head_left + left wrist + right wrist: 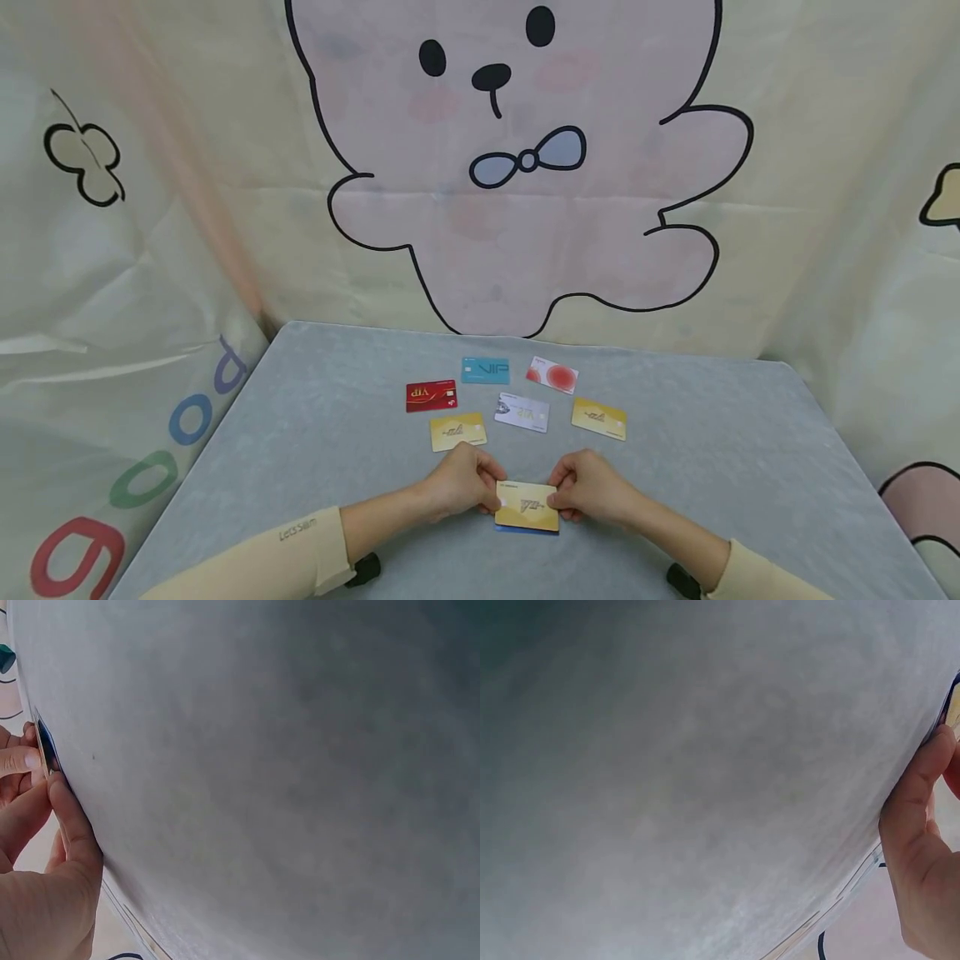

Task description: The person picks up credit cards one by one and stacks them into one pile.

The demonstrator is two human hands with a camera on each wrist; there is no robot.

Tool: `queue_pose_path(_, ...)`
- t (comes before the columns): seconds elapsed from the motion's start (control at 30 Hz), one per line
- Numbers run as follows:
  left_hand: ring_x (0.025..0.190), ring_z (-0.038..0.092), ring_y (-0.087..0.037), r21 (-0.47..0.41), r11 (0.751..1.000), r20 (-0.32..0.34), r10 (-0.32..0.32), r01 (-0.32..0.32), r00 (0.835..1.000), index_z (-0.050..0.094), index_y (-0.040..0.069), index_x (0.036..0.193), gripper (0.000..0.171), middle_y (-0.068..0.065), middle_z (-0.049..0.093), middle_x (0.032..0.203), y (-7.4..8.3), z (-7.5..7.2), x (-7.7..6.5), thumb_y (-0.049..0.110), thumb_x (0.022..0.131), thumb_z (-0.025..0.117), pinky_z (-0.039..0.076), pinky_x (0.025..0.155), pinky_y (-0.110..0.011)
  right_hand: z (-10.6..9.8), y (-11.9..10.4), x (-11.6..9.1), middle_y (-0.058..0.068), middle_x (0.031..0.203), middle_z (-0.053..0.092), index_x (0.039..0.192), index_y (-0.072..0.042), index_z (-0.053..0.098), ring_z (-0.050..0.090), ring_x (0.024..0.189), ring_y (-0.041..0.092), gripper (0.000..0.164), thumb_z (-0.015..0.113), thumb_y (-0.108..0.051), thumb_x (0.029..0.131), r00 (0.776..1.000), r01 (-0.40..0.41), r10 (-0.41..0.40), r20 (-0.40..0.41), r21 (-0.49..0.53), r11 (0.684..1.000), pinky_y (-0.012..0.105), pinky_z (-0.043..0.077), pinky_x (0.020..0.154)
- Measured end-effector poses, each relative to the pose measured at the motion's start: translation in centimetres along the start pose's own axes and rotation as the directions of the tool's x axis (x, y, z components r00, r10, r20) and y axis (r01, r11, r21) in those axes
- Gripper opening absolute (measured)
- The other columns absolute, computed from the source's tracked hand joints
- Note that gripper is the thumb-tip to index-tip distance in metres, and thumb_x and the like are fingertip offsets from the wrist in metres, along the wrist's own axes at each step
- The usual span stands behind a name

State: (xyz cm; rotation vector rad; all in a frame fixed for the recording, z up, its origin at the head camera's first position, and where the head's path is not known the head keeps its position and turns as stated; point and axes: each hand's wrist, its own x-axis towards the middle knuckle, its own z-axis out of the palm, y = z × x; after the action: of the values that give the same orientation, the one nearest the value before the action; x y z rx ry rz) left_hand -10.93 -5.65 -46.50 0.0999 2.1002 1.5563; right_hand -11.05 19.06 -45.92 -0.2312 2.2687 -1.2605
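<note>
In the head view, a yellow card (527,505) with a dark logo is pinched at both short sides. The left hand (467,479) grips its left edge between thumb and fingers, and the right hand (592,489) grips its right edge. A thin blue strip (527,530) shows under the card's lower edge; whether it is a separate card I cannot tell. Both wrist views catch the fingers at the card's edge, just above the cloth: the left hand (56,877) at far left, the right hand (922,847) at far right.
Beyond the hands lie a yellow card (457,432), a red VIP card (431,396), a teal VIP card (485,370), a white card with red circles (552,375), a silver VIP card (522,412) and another yellow card (599,418). Grey cloth (720,467) covers the table; printed curtains surround it.
</note>
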Motion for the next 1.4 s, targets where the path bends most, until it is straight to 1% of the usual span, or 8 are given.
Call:
queue_pose_path(0.13,0.059,0.059,-0.014,0.003,1.0,-0.004,0.02,-0.02,1.0,0.077,-0.003,0.098,0.024,-0.009,0.064,0.07,-0.02,0.08,-0.1,-0.015,0.077,0.082,0.056,0.057,-0.024,0.09,-0.16,-0.07,0.004,0.065,0.061,0.087,-0.002,0.066,0.059,0.057,0.013,0.016,0.082,-0.001,0.085,1.0,-0.002,0.002,-0.009,-0.019,1.0,0.027,0.051,0.053)
queue_pose_path(0.37,0.061,0.06,-0.015,0.024,0.999,-0.001,0.038,-0.038,0.999,0.076,-0.005,0.098,0.024,-0.01,0.064,0.071,0.06,0.27,-0.21,-0.016,0.077,0.081,0.058,0.059,-0.027,0.14,-0.1,-0.06,0.003,0.063,0.061,0.084,-0.002,0.066,0.056,0.055,0.013,0.017,0.082,0.001,0.085,1.0,0.03,-0.03,0.002,-0.04,0.999,0.025,0.048,0.051)
queue_pose_path(0.57,0.065,0.061,-0.016,0.031,0.999,0.014,0.035,-0.035,0.999,0.075,-0.005,0.097,0.024,-0.011,0.065,0.075,0.33,0.31,-0.19,-0.018,0.077,0.079,0.059,0.061,-0.028,0.07,-0.08,0.01,0.002,0.063,0.06,0.082,-0.003,0.067,0.056,0.056,0.013,0.016,0.083,-0.001,0.085,0.999,0.042,-0.042,0.003,-0.071,0.997,0.025,0.049,0.051)
queue_pose_path(0.67,0.063,0.061,-0.016,0.053,0.998,0.009,0.038,-0.039,0.999,0.075,-0.006,0.096,0.023,-0.011,0.066,0.074,0.41,0.39,-0.19,-0.018,0.077,0.08,0.058,0.059,-0.027,0.02,-0.1,0.01,0.001,0.063,0.06,0.081,-0.003,0.068,0.055,0.055,0.012,0.015,0.083,0.0,0.085,0.998,0.06,-0.059,0.007,-0.087,0.994,0.024,0.048,0.05)
queue_pose_path(0.87,0.063,0.059,-0.016,0.132,0.99,0.005,0.045,-0.046,0.999,0.076,-0.004,0.092,0.019,-0.008,0.067,0.076,0.62,0.5,-0.28,-0.014,0.077,0.083,0.052,0.055,-0.023,-0.06,-0.13,-0.06,0.0,0.062,0.06,0.08,-0.003,0.069,0.054,0.053,0.01,0.015,0.083,0.0,0.084,0.995,0.099,-0.098,0.011,-0.107,0.989,0.023,0.046,0.048)
queue_pose_path(1.1,0.063,0.06,-0.017,0.168,0.985,0.002,0.04,-0.04,0.999,0.078,-0.002,0.091,0.018,-0.006,0.068,0.078,0.62,0.48,-0.15,-0.012,0.077,0.083,0.051,0.054,-0.023,-0.03,0.03,-0.02,-0.001,0.062,0.059,0.079,-0.003,0.069,0.054,0.053,0.009,0.016,0.083,0.001,0.084,0.995,0.104,-0.104,0.008,-0.106,0.989,0.022,0.045,0.048)
queue_pose_path(1.27,0.059,0.058,-0.016,0.169,0.984,0.006,0.052,-0.052,0.999,0.077,-0.002,0.087,0.017,-0.006,0.068,0.077,0.56,0.36,0.1,-0.013,0.076,0.084,0.05,0.051,-0.022,-0.06,0.06,-0.03,-0.001,0.062,0.06,0.08,-0.004,0.069,0.055,0.053,0.01,0.016,0.084,0.0,0.084,0.995,0.098,-0.098,0.003,-0.115,0.988,0.022,0.045,0.048)
queue_pose_path(1.4,0.058,0.058,-0.016,0.155,0.987,0.012,0.044,-0.045,0.999,0.076,-0.002,0.084,0.017,-0.007,0.068,0.075,0.52,0.29,0.21,-0.014,0.075,0.084,0.051,0.052,-0.022,-0.1,-0.03,-0.06,0.0,0.063,0.06,0.08,-0.003,0.069,0.055,0.054,0.01,0.015,0.084,0.0,0.083,0.996,0.093,-0.094,0.003,-0.115,0.989,0.022,0.045,0.049)
